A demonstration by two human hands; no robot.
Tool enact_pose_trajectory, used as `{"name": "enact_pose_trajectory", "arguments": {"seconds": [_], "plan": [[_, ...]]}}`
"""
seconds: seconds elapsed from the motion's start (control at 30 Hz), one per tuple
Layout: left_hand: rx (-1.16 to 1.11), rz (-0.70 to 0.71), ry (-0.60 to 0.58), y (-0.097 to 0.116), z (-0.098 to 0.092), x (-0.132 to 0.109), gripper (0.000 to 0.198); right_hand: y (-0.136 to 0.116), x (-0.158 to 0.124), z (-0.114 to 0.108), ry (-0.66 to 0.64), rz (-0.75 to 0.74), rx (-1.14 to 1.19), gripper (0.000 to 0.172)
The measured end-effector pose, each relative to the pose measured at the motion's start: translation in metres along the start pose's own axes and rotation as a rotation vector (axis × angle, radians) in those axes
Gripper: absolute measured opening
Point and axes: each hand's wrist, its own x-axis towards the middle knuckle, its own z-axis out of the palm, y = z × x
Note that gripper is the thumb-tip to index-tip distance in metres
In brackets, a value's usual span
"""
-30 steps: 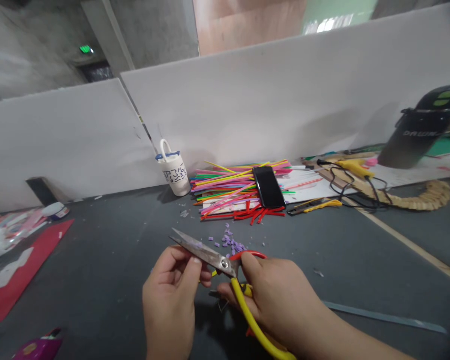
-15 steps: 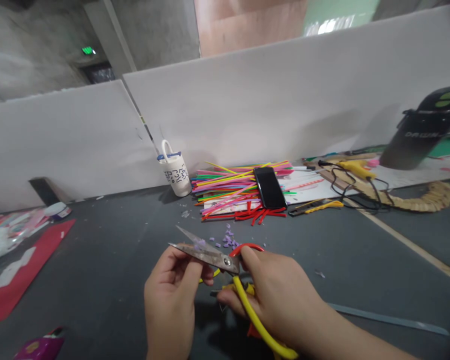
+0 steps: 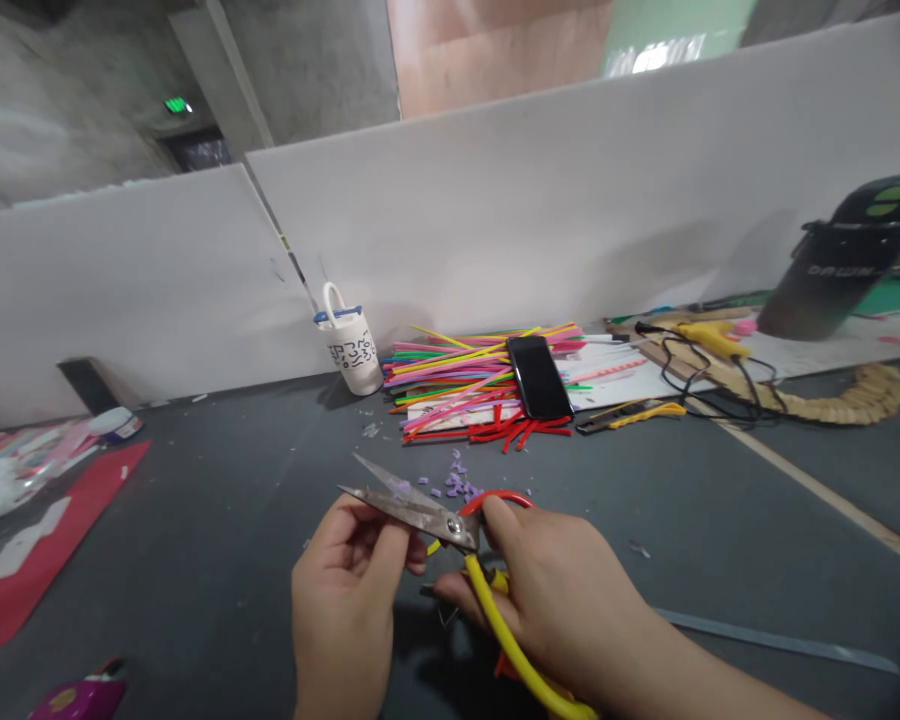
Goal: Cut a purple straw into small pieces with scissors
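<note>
My right hand (image 3: 555,570) grips scissors (image 3: 454,525) with one red and one yellow handle. Their blades are parted and point left, above the fingertips of my left hand (image 3: 352,600). Those fingers are closed in a pinch under the blades; what they hold is hidden. A small purple piece (image 3: 400,489) shows between the blades. Behind the scissors, several purple snippets (image 3: 457,480) lie scattered on the dark table (image 3: 217,560). Beneath my right hand, a dark-tipped tool with yellow parts is mostly covered, so I cannot tell its kind.
Colourful pipe cleaners (image 3: 450,365) lie at the back under a black phone (image 3: 541,377). A white cup (image 3: 356,350) stands left of them. Right are a utility knife (image 3: 630,415), a yellow glue gun (image 3: 709,338) and a dark bottle (image 3: 832,270). Red sheet (image 3: 67,540) lies left.
Both hands and the scissors keep almost the same pose. Less of the yellow piece behind my left fingers shows now.
</note>
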Motion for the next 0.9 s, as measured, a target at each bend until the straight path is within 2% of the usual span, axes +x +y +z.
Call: {"name": "enact_pose_trajectory", "arguments": {"seconds": [0.27,0.5,0.9], "plan": [[-0.017,0.021,0.010,-0.0013,-0.0016,0.0001,0.004,0.0014,0.0008,0.0010,0.060,-0.010,-0.033,0.041],[0.001,0.001,0.014,0.0008,0.0000,-0.0002,0.004,0.0007,0.0003,0.0004,0.000,-0.001,-0.027,0.043],[-0.003,-0.030,0.006,0.0024,0.0008,0.0006,0.004,0.0003,0.0004,-0.0001,-0.012,-0.017,-0.003,0.038]]}}
